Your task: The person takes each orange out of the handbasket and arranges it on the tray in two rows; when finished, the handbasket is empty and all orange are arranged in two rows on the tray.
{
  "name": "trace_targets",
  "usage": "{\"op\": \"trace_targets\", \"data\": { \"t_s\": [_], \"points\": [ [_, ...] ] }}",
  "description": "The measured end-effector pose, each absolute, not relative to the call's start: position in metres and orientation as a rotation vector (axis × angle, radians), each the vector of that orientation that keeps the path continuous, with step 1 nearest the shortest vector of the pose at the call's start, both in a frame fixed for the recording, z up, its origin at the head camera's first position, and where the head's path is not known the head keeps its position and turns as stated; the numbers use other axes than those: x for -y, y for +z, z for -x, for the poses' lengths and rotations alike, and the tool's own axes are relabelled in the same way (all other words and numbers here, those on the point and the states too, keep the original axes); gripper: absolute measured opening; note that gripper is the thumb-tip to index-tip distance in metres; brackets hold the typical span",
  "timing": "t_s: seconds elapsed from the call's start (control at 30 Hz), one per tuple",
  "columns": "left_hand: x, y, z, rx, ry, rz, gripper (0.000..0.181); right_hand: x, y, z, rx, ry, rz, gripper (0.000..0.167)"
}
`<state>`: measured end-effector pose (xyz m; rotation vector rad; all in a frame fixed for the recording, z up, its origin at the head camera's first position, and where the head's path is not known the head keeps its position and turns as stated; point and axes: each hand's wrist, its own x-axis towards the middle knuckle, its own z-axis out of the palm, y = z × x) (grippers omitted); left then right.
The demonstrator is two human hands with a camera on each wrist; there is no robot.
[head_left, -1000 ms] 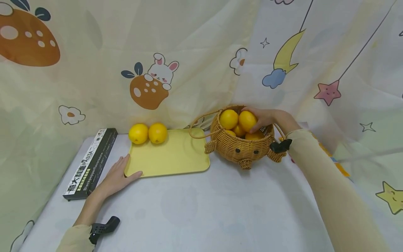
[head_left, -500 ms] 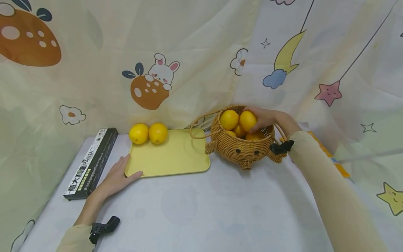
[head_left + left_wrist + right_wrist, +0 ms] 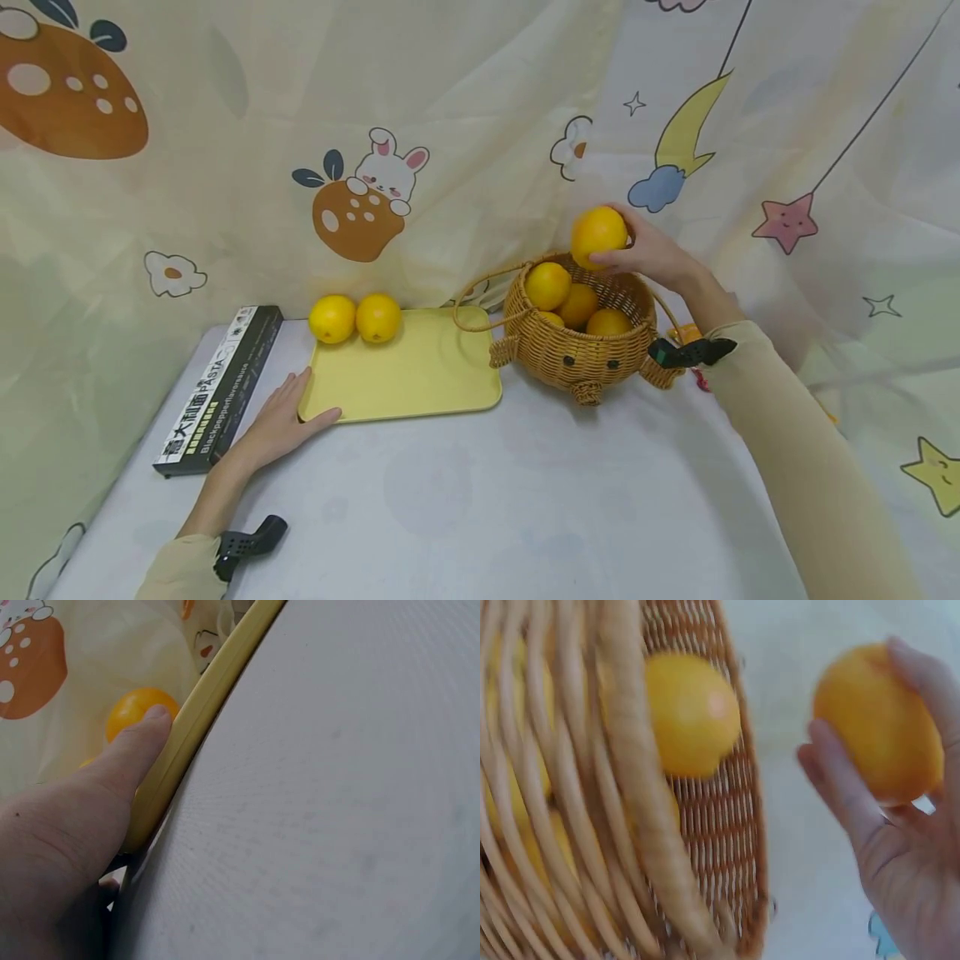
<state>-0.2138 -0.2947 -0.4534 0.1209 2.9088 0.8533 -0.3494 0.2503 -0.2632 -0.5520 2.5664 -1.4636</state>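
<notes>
Above the rim of a wicker basket (image 3: 540, 354), my right hand (image 3: 660, 254) grips an orange (image 3: 597, 236). The right wrist view shows fingers and thumb wrapped round that orange (image 3: 877, 724), apart from the basket wall. Several more oranges (image 3: 548, 286) lie inside the basket. My left hand (image 3: 281, 425) rests with spread, straight fingers at the near left corner of a yellow tray (image 3: 405, 375). In the left wrist view its thumb lies along the tray's edge (image 3: 202, 712). Two oranges (image 3: 378, 317) sit side by side at the tray's far left corner.
A black and white pasta box (image 3: 217, 392) lies left of the tray. One basket handle (image 3: 472, 292) arches over the tray's right end. Behind the white table (image 3: 480, 508) hangs a printed curtain (image 3: 480, 125). A red and orange item partly shows behind the right wrist.
My right hand has lifted an orange up out of the basket, uncovering the ones beneath. The left hand and the tray have stayed in place.
</notes>
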Motion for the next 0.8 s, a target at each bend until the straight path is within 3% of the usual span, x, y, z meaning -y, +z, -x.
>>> {"op": "trace_targets", "data": {
  "t_s": [0.8],
  "points": [
    [0.296,-0.453,0.214,-2.921,0.837,-0.137,0.109,-0.175,-0.274,0.336,-2.446,-1.652,0.457,0.088]
  ]
}}
